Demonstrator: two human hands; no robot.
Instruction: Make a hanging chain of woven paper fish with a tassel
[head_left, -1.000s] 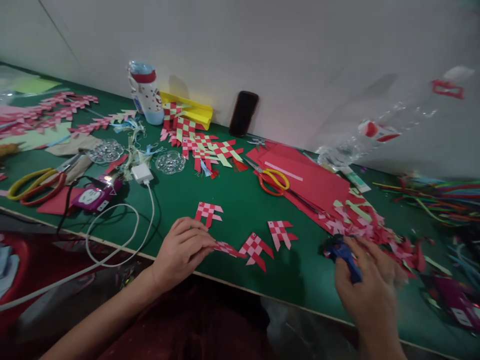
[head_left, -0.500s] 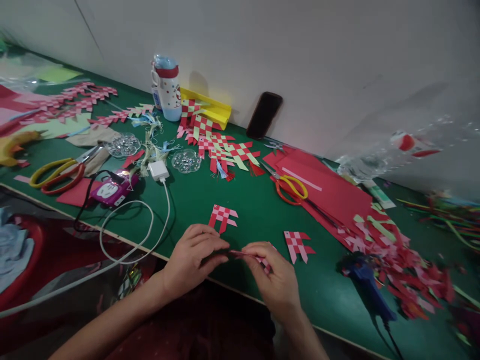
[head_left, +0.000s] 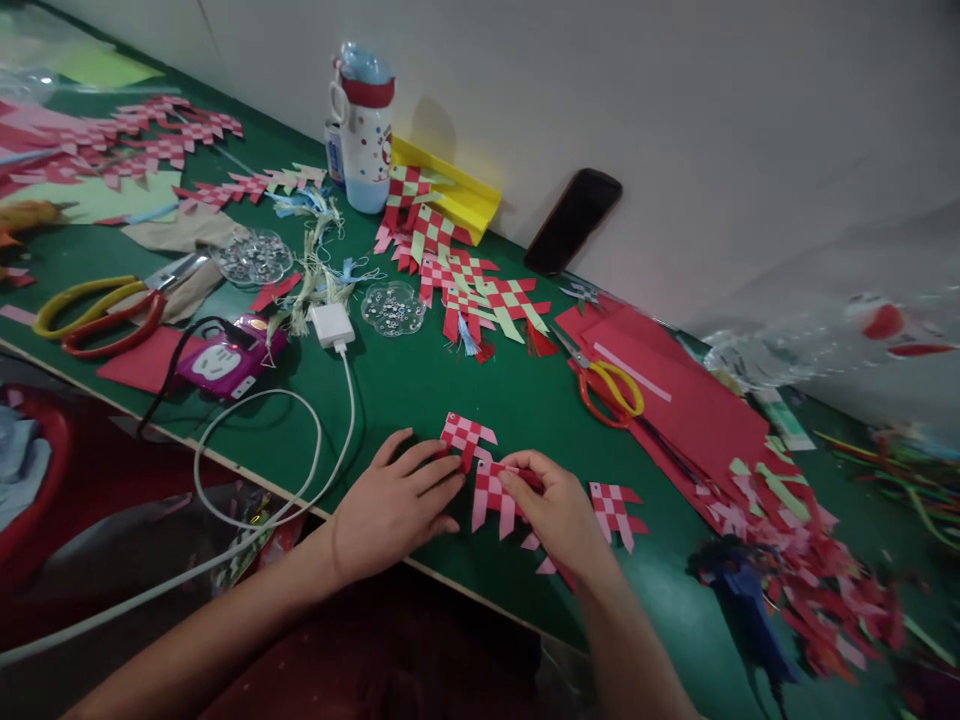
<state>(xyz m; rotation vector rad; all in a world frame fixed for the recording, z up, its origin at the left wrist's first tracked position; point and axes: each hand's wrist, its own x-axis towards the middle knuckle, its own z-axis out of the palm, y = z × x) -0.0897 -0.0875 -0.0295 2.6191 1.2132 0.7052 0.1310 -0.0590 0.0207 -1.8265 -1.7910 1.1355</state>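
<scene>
My right hand (head_left: 562,505) pinches a woven red-and-pink paper fish (head_left: 491,490) by its right side, over the green table. More pink and red strips stick out below that palm; what they belong to is partly hidden. Fingers spread, my left hand (head_left: 397,505) hovers at or rests on the table, its fingertips beside a second checkered paper fish (head_left: 466,432). Whether they touch it I cannot tell. To the right of my right hand lies a third paper fish (head_left: 615,512).
Scissors (head_left: 611,390) lie on red paper sheets (head_left: 675,400), with paper scraps (head_left: 795,540) and a blue glue gun (head_left: 750,590) further right. At the back stand a bottle (head_left: 369,140) and a phone (head_left: 574,220). A white cable (head_left: 349,410) loops near my left arm.
My hands have drawn apart. The left has opened and let go of the pinched paper; the right has brought a paper fish down beside the other. The view has shifted slightly.
</scene>
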